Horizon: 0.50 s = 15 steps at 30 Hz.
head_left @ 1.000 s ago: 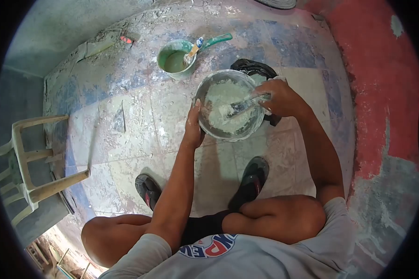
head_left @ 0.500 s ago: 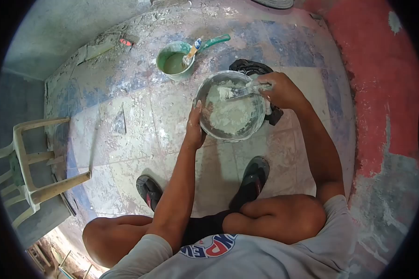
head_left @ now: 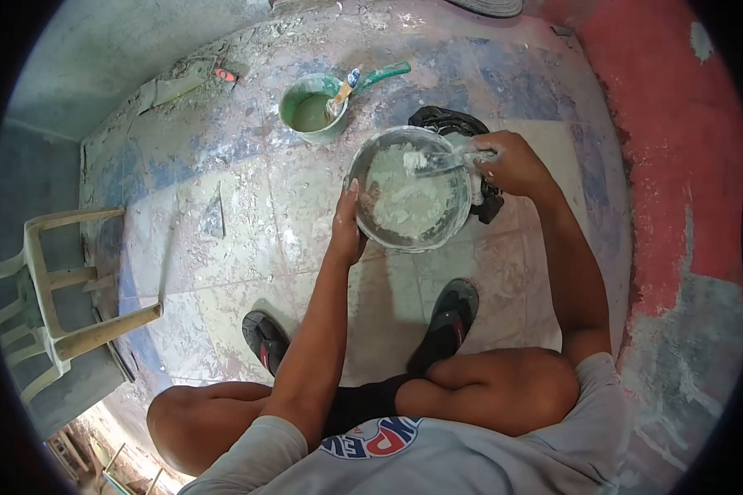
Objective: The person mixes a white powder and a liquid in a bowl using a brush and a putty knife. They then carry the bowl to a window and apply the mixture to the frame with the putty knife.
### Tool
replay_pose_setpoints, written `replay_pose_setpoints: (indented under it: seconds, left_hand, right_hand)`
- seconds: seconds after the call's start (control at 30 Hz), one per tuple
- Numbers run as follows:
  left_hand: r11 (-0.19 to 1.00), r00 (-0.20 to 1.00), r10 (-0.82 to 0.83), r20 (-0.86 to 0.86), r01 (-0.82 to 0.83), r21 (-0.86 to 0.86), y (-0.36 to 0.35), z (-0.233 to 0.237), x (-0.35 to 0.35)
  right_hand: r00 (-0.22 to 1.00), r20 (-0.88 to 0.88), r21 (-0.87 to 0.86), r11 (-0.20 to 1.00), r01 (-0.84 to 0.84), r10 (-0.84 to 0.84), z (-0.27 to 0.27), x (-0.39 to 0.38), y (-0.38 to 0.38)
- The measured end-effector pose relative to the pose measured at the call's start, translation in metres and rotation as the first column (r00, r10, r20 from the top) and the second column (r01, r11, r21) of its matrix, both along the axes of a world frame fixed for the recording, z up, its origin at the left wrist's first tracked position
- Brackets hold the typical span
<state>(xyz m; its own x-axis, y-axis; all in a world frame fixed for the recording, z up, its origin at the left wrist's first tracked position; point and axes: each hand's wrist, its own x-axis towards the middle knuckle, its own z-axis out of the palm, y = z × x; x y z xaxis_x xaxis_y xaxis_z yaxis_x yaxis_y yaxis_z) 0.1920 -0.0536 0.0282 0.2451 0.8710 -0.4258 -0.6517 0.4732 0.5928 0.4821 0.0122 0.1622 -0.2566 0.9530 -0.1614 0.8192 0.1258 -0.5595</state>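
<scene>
A round metal bowl (head_left: pixel 363 219) with a whitened rim is gripped at its left side by my left hand (head_left: pixel 347 221). Pale grey-green paste (head_left: pixel 411 205) lies inside it, with clumps and a smeared edge. My right hand (head_left: pixel 508 163) is closed around the handle of a putty knife (head_left: pixel 437 162), above the bowl's upper right part. White paste clings to the blade's tip. A black plastic bag (head_left: pixel 446 120) lies on the floor behind the bowl, partly hidden by it and my right hand.
Beyond the bowl stands a green long-handled pail (head_left: pixel 315 139) holding murky liquid and a paintbrush (head_left: pixel 342 92). A plastic chair (head_left: pixel 107 332) is at the left. A triangular scrap (head_left: pixel 213 218) and a red-handled tool (head_left: pixel 224 75) lie on the dusty tiles. A red wall (head_left: pixel 677 165) rises at the right.
My right hand and the putty knife have shifted slightly to the right over the bowl. My left hand keeps its hold on the bowl.
</scene>
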Motion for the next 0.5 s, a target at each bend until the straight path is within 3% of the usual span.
replay_pose_setpoints:
  seconds: [0.17,0.37,0.43,0.5]
  left_hand:
    - [1.0,0.998,-0.004,0.055,0.003,0.005,0.001,0.006,-0.002]
    - [1.0,0.999,0.021,0.024,-0.022,0.007,0.002,-0.014,-0.006]
    - [0.999,1.0,0.01,0.01,-0.01,-0.052,0.002,0.009,-0.006]
    - [0.999,1.0,0.02,0.012,-0.02,-0.035,0.003,0.005,-0.005]
  right_hand:
    - [1.0,-0.014,0.116,0.993,-0.014,0.015,0.001,0.007,-0.005]
    - [0.998,-0.061,-0.054,0.998,-0.011,0.008,0.016,0.001,-0.015]
    - [0.982,-0.165,0.021,0.995,-0.093,0.095,0.016,-0.004,-0.021]
    - [0.98,-0.111,0.071,0.985,-0.157,0.165,0.016,-0.004,-0.022]
